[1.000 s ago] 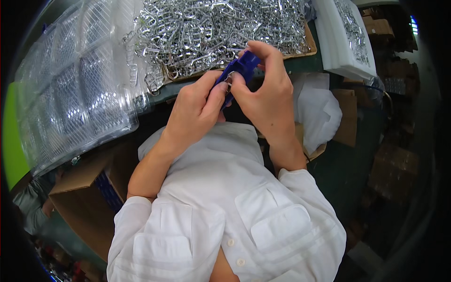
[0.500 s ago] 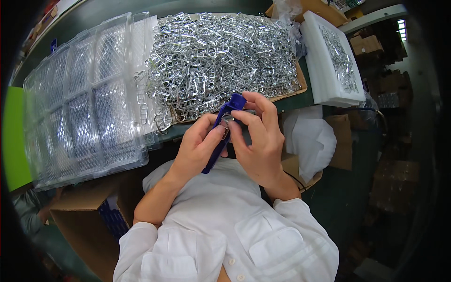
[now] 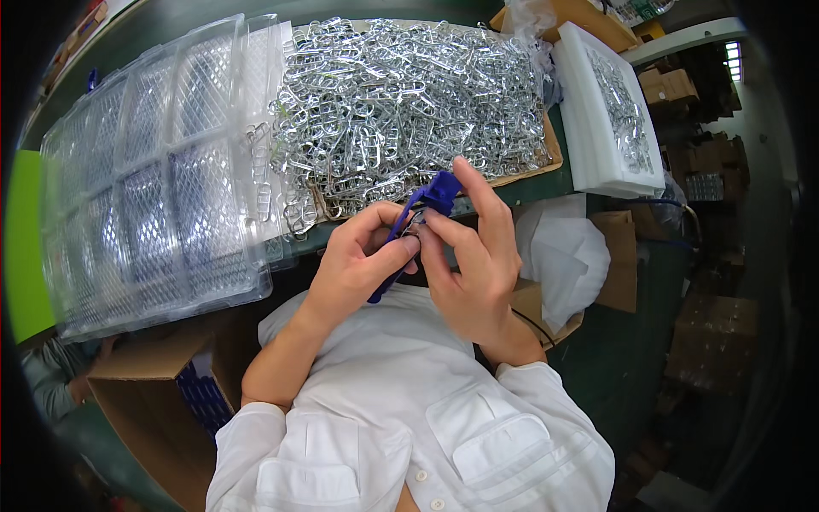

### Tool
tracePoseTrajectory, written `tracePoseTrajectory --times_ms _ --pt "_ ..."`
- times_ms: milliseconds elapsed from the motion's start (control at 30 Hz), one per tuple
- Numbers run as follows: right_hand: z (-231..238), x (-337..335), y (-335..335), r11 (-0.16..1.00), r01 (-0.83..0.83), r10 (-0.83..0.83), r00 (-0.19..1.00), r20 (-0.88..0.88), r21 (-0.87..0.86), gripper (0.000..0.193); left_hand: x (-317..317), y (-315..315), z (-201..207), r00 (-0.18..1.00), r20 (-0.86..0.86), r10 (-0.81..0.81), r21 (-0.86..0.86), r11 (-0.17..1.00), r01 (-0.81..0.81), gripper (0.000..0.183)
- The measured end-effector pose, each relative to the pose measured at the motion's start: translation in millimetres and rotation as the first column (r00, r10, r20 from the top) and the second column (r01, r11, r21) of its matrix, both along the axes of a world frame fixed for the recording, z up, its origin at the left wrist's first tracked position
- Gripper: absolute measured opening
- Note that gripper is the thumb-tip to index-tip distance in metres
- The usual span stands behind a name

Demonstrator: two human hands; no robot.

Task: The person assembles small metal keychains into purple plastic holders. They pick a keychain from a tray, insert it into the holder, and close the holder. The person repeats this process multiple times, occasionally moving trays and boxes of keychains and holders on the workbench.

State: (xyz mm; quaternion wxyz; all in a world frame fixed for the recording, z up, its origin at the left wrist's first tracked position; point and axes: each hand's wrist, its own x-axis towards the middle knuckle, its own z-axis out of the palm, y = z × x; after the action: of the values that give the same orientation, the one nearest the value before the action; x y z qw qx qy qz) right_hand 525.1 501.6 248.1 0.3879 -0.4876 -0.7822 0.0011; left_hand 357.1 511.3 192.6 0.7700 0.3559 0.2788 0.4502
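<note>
A long, narrow dark-blue piece (image 3: 440, 193) slants between my hands, in front of the near edge of the metal pile. My left hand (image 3: 350, 266) is closed around its middle, the thumb pressing on top. With thumb and fingers, my right hand (image 3: 476, 269) pinches a small shiny metal clip (image 3: 416, 220) against the blue piece, one finger raised past its upper end. My fingertips partly hide the clip, so how it sits on the blue piece cannot be made out. Beyond my hands lies a big heap of silvery wire buckles (image 3: 409, 111).
Clear plastic compartment trays (image 3: 158, 166) stand stacked at the left, beside a bright green panel (image 3: 24, 247). White foam (image 3: 589, 111) bearing metal pieces lies at the right. Below are an open cardboard box (image 3: 145, 363) and a white bag (image 3: 563, 256). Another person's sleeve (image 3: 47, 375) shows far left.
The blue piece has turned a little in my hands, its upper end shifting right. A right finger has lifted away from that end, and my left thumb has moved slightly right.
</note>
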Motion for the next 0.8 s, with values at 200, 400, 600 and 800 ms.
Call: tracePoseTrajectory --times_ms 200,400,600,800 --pt "-7.8 -5.1 5.1 1.000 -0.019 0.017 0.993 -0.114 -0.014 0.023 0.7 -2.6 -7.8 0.999 -0.013 0.048 0.050 0.998 -0.048 0.019" --pt "-3.4 -6.3 1.0 0.999 0.029 -0.028 1.000 0.009 -0.016 0.024 1.0 -1.6 -4.8 0.991 -0.063 0.120 0.085 0.990 -0.114 0.012" --pt "-1.1 -0.1 5.1 0.985 -0.047 0.018 0.984 -0.175 -0.165 0.019 -5.2 -1.2 -10.2 0.996 -0.070 0.062 -0.045 0.997 -0.066 0.029" --pt "-7.2 8.7 13.5 0.982 0.007 -0.061 0.956 -0.288 -0.188 0.016 -15.4 -3.0 -4.1 0.999 -0.025 -0.036 -0.097 0.995 0.034 0.056"
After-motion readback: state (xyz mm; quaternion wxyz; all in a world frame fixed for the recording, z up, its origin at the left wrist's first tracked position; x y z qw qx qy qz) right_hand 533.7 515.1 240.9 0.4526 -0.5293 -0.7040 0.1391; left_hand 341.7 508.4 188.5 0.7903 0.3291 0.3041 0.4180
